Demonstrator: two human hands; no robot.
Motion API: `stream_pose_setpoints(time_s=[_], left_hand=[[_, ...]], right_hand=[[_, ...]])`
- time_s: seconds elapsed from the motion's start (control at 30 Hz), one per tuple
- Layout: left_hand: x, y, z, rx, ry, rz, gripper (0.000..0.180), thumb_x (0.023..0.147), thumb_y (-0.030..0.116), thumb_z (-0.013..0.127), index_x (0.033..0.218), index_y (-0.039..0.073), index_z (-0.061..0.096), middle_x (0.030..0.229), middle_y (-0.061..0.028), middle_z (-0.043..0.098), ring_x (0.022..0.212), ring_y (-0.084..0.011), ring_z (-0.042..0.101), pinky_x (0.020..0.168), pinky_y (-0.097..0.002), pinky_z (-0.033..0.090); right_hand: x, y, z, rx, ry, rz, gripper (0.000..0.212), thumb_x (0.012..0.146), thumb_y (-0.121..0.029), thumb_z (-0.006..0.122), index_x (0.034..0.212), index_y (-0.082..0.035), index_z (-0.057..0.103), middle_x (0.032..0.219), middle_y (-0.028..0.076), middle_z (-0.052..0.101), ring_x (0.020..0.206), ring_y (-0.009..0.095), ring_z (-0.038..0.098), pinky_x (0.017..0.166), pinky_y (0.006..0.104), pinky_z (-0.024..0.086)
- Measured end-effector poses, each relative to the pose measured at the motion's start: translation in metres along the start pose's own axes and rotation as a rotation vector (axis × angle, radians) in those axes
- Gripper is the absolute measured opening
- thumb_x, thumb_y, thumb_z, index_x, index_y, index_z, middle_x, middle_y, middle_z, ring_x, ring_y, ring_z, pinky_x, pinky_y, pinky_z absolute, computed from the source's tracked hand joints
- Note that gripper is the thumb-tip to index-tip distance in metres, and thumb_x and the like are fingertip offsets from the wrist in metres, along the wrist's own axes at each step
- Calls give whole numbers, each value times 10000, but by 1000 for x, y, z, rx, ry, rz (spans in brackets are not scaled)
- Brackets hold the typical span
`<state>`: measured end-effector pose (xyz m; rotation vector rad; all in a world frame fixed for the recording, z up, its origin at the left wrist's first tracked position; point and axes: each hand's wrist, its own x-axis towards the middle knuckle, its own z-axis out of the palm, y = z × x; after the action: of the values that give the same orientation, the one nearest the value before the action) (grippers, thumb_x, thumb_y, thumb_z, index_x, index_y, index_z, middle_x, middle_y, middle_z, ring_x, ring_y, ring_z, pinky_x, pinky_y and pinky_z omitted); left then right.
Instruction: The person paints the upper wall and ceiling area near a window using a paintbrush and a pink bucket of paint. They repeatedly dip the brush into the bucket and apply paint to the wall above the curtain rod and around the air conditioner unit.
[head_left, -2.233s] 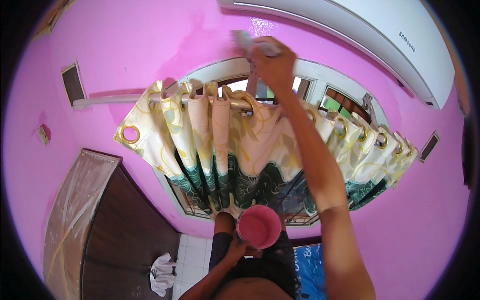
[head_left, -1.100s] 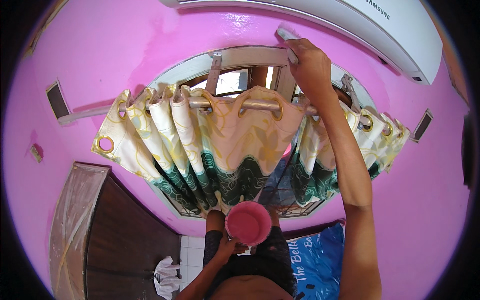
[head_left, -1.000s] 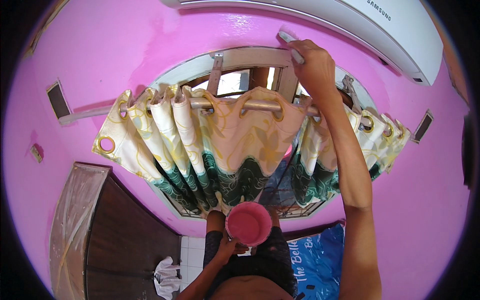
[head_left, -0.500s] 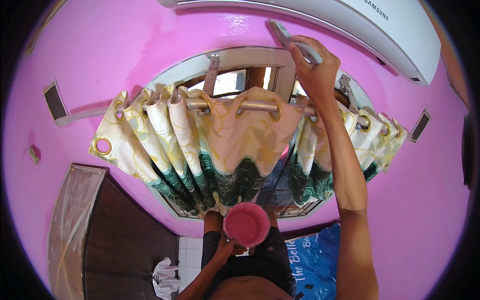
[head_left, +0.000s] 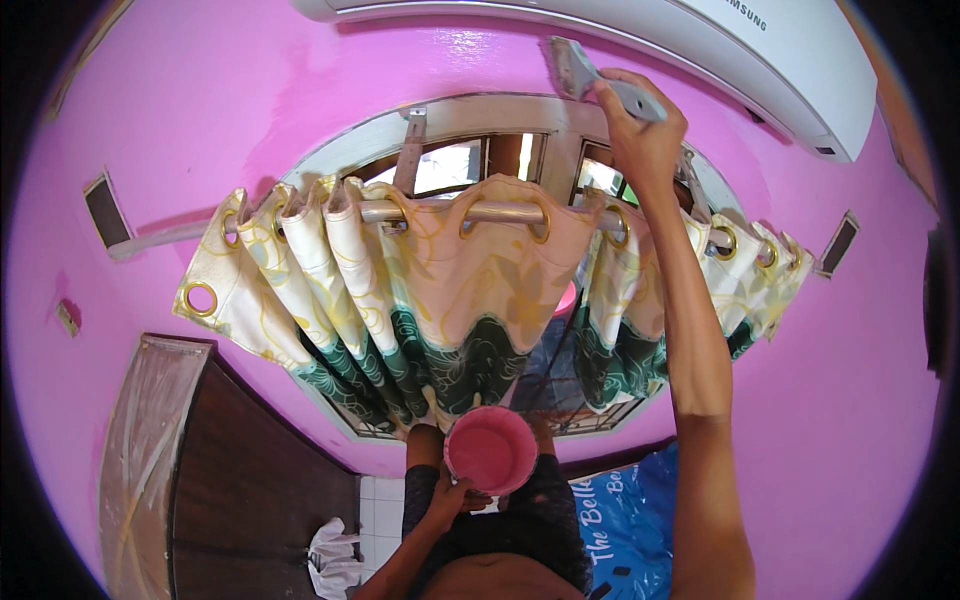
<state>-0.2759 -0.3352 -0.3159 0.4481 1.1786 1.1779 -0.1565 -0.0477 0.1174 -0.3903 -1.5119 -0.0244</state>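
High on the pink wall (head_left: 380,60), my right hand (head_left: 645,125) grips the grey handle of a flat paintbrush (head_left: 575,75). Its bristles point to the upper left and meet the wall just below a white air conditioner (head_left: 640,40). Low in front of my body, my left hand (head_left: 455,495) holds a small round bucket (head_left: 530,440) by its near side. Pink paint (head_left: 490,450) lies inside the bucket. A wet, glossy patch shows on the wall left of the brush.
Cream and green curtains (head_left: 480,270) hang from a metal rod (head_left: 400,210) below my right arm, before an arched window frame (head_left: 440,115). A dark wooden panel (head_left: 250,460) stands at lower left, and a blue sheet (head_left: 630,510) lies at lower right.
My right hand has moved slightly right, and the brush has turned to show more of its broad face. The bucket stays in my left hand, almost unmoved.
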Motion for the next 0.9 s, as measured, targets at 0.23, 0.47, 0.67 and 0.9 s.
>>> stream_pose_setpoints(time_s=[0.23, 0.47, 0.67, 0.9], left_hand=[[-3, 6, 4, 29, 29, 8, 620, 885, 247, 498, 1349, 54, 135, 984, -244, 606, 810, -318, 673, 698, -395, 573], [4, -1, -2, 8, 1, 18, 631, 883, 213, 496, 1356, 59, 107, 968, -237, 609, 787, -316, 674, 693, -402, 574], [4, 0, 1, -15, 0, 6, 605, 874, 184, 482, 1348, 62, 127, 952, -225, 616, 783, -317, 675, 673, -393, 575], [2, -1, -1, -4, 8, 17, 620, 866, 207, 501, 1348, 77, 135, 950, -219, 617, 775, -319, 679, 671, -398, 578]], right_hand=[[15, -2, 11, -271, 35, -70, 150, 761, -142, 690, 870, -39, 693, 678, 129, 660, 605, 218, 634, 596, 307, 491], [-4, -13, 13, -414, -92, -470, 255, 703, -16, 638, 954, -54, 659, 920, 127, 647, 834, 307, 630, 706, 385, 517], [-6, -7, 23, -574, -366, -468, 297, 688, -28, 619, 981, -67, 653, 950, 123, 636, 890, 310, 609, 737, 402, 506], [30, -8, 5, -421, -441, -360, 267, 711, -49, 635, 975, -60, 672, 895, 169, 640, 798, 371, 605, 724, 427, 493]])
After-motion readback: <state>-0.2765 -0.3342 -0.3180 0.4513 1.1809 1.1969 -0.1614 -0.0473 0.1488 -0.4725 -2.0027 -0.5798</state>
